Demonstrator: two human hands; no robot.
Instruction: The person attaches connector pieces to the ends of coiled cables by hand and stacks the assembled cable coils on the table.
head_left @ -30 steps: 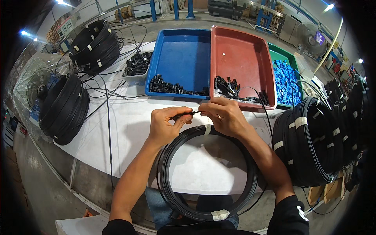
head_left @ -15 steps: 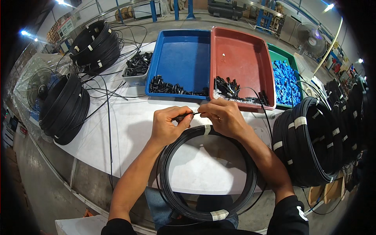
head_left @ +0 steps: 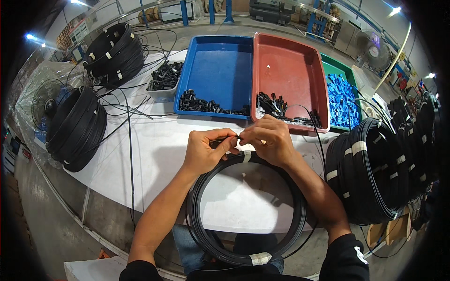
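Over the far rim of a coil of black cable (head_left: 300, 201), both hands are closed and meet at their fingertips. My left hand (head_left: 206, 149) pinches a slim black piece (head_left: 218, 140), which looks like a cable end or a connector part; the fingers hide most of it. Thumb and fingers of my right hand (head_left: 273, 140) are pinched at the other end of that same piece. Pale tape binds the coil, which leans against the table edge and hangs over my lap.
Beyond the hands stand a blue tray (head_left: 218, 70) and a red tray (head_left: 290, 70) with black connector parts, and a green tray (head_left: 344, 68) of blue parts. A clear tub (head_left: 164, 95) holds more black pieces. Cable coils stand left (head_left: 77, 131) and right (head_left: 365, 173).
My two hands have come slightly closer together, and less of the black piece shows between them. The coil has shifted a little to the left.
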